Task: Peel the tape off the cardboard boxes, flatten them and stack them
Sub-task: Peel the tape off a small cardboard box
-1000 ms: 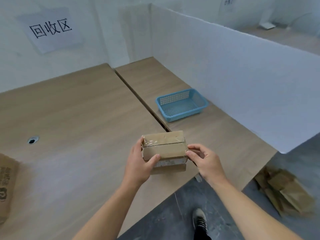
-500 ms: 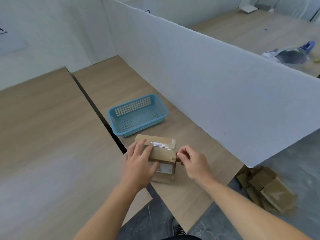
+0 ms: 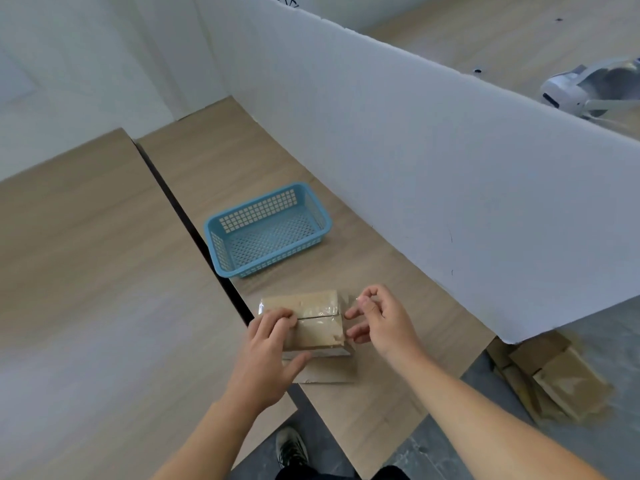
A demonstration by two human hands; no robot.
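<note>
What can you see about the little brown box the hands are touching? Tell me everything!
The cardboard box is small, brown and closed, lying flat on the wooden table near its front edge, apart from the blue basket. Shiny clear tape covers its top seam, and a white label shows on its front. The left hand grips its left end; the right hand pinches loose tape at its right end.

Glossy clear tape is glinting over a matt brown cardboard box; a blue perforated plastic basket is sitting on the smooth, wood-grain table, while a matt white partition board is standing alongside.
</note>
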